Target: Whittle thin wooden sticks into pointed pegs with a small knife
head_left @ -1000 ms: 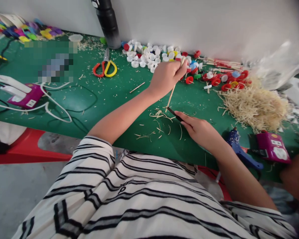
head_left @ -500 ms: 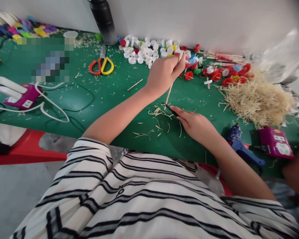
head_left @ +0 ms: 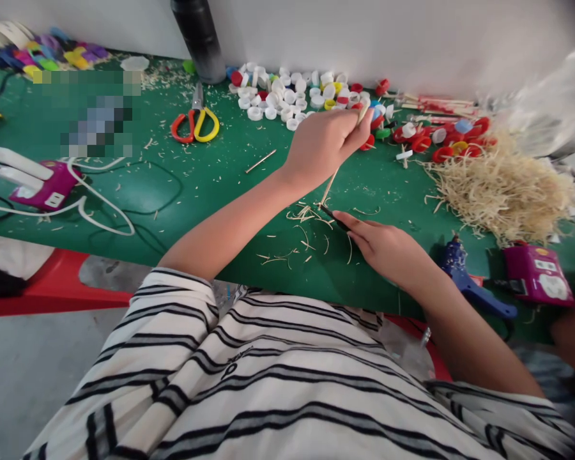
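My left hand (head_left: 323, 144) is closed around a thin wooden stick (head_left: 330, 181) that slants down to the green table (head_left: 182, 179). My right hand (head_left: 388, 249) grips a small dark-bladed knife (head_left: 333, 217), its tip touching the stick's lower end. Pale wood shavings (head_left: 301, 233) lie scattered on the table under both hands.
Red and yellow scissors (head_left: 194, 124), a black bottle (head_left: 199, 38) and a spread of white and coloured bottle caps (head_left: 292, 96) lie at the back. A heap of shavings (head_left: 503, 191), a blue glue gun (head_left: 464, 281) and a purple box (head_left: 536, 275) sit right. Cables and a purple device (head_left: 48, 188) lie left.
The stick and my left hand shifted slightly right. My right hand drew the knife back and forth along the stick's lower end; it stays at the tip.
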The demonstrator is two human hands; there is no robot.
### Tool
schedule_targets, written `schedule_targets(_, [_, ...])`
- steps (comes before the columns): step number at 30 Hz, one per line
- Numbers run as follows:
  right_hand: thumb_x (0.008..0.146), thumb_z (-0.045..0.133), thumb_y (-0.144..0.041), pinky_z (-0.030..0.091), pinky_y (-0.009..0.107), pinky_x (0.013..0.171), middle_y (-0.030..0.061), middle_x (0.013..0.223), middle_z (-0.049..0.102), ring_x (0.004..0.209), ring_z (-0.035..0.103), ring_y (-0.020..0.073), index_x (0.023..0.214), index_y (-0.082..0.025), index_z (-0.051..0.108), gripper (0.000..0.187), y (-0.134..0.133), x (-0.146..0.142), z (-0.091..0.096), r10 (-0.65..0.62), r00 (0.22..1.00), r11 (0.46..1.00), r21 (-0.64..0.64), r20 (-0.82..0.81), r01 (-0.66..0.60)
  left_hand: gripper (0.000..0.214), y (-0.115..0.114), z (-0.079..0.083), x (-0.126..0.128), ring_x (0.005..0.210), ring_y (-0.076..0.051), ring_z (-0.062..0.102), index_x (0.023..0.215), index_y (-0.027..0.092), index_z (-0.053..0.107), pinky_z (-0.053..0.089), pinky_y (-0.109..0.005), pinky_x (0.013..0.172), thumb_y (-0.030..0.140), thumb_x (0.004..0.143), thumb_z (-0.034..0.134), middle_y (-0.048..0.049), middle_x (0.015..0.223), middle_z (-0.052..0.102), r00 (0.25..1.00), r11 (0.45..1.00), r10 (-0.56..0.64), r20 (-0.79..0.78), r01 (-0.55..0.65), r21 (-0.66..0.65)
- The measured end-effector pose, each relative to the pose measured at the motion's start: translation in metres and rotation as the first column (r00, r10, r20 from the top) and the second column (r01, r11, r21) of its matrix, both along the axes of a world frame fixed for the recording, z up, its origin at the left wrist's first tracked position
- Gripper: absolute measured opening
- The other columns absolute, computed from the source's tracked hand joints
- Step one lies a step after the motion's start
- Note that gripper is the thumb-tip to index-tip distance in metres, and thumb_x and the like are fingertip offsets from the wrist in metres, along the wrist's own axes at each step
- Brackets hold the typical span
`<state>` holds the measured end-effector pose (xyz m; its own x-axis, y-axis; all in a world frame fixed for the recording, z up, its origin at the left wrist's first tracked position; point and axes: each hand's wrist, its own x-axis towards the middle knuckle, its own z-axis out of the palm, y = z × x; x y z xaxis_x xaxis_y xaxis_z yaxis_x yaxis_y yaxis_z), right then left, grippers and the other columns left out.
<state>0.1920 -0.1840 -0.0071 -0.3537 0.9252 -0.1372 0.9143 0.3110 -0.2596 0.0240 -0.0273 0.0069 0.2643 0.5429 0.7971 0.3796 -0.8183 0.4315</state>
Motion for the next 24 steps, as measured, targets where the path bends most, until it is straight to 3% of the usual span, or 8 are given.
schedule_targets(5, [0.107,0.031,-0.037,0.057,0.040,0.076,0.0092,0.117,0.077,0.095,0.074,0.0268,0.163,-0.032,0.042,0.057,-0.004,0.002,0.000,0.012,1.000,1.000,-0.006,0.008,-0.012,0.058,-0.004,0.002,0.001,0.055,-0.009,0.024,0.063,0.027,0.014,0.021,-0.035,0.060,0.070,0.102,0.011,0.0016,0.054,0.030,0.997,1.000,-0.023,-0.078,0.021,-0.015])
schedule_targets(12, [0.108,0.030,-0.038,0.058,0.041,0.084,0.0070,0.125,0.075,0.102,0.074,0.0264,0.163,-0.035,0.041,0.056,-0.003,0.010,-0.006,0.014,1.000,1.000,-0.023,-0.007,-0.014,0.057,-0.013,0.009,-0.002,0.056,-0.004,0.023,0.064,0.027,0.015,0.024,-0.030,0.060,0.068,0.101,0.002,0.0042,0.056,0.029,0.989,0.997,0.071,-0.127,-0.073,-0.012])
schedule_targets(17, [0.107,0.033,-0.038,0.058,0.044,0.095,0.0030,0.133,0.073,0.112,0.072,0.0258,0.161,-0.036,0.043,0.055,0.003,0.014,-0.005,0.037,0.997,0.999,-0.031,-0.072,-0.039,0.056,-0.002,0.003,0.000,0.054,-0.006,0.018,0.064,0.028,0.009,0.020,-0.034,0.057,0.069,0.102,0.004,0.0041,0.053,0.025,0.990,0.995,0.102,-0.098,-0.100,0.024])
schedule_targets(20, [0.107,0.036,-0.037,0.057,0.045,0.097,0.0007,0.138,0.070,0.116,0.071,0.0257,0.159,-0.038,0.046,0.053,0.003,0.016,0.001,0.029,0.995,0.999,0.019,-0.097,-0.028,0.061,0.008,-0.003,0.003,0.054,-0.008,0.019,0.060,0.027,0.012,0.022,-0.034,0.056,0.071,0.102,0.010,0.0040,0.050,0.021,0.997,0.994,0.072,-0.039,-0.069,0.091])
schedule_targets(24, [0.104,0.046,-0.030,0.057,0.043,0.101,0.0001,0.139,0.069,0.117,0.070,0.0236,0.160,-0.040,0.045,0.056,-0.004,0.023,0.016,0.097,0.979,0.985,0.161,-0.180,-0.068,0.066,0.007,-0.001,0.000,0.050,-0.006,0.020,0.054,0.024,0.025,0.024,-0.031,0.056,0.062,0.105,0.005,0.0050,0.052,0.020,0.976,0.968,0.209,-0.063,-0.197,0.155])
